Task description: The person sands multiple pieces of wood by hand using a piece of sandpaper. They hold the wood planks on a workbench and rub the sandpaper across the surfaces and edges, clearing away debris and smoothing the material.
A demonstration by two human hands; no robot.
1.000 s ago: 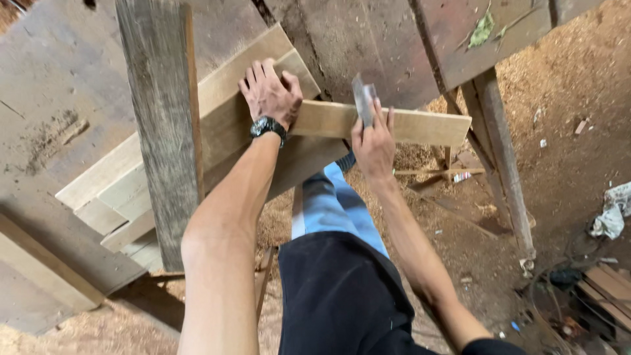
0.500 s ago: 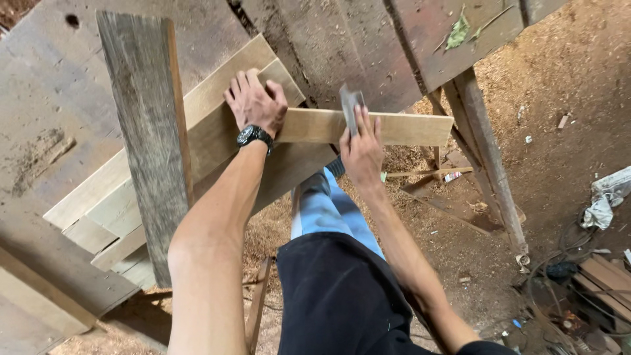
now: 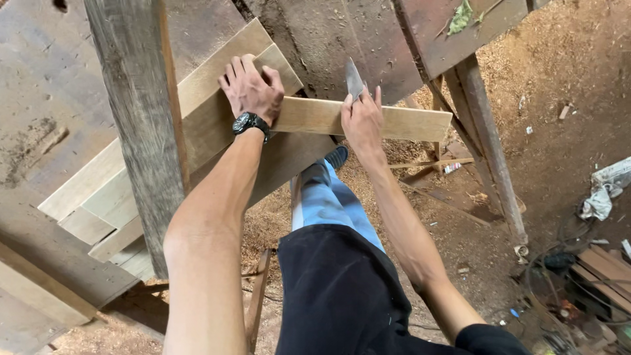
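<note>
We note first the weathered wooden bench (image 3: 66, 98) filling the far left of the view, with a grey upright plank (image 3: 141, 125) standing across it and a stack of pale boards (image 3: 112, 190) lying slantwise on top. Beyond the bench's right edge, sawdust-covered ground (image 3: 559, 85) carries scraps and a crumpled white rag (image 3: 608, 190). Across the stack lies a light wooden slat (image 3: 407, 123), its long axis running left to right, its right end overhanging the bench. Our left hand (image 3: 251, 89) lies flat, fingers spread, pressing the slat's left end onto the boards; a black wristwatch (image 3: 248, 122) sits just near of it. Our right hand (image 3: 361, 118) is closed around a flat grey metal blade (image 3: 354, 79), which points away from us and stands at the slat's far edge near its middle. The right hand is thus the nearer to the free, overhanging length, which extends to its right.
</note>
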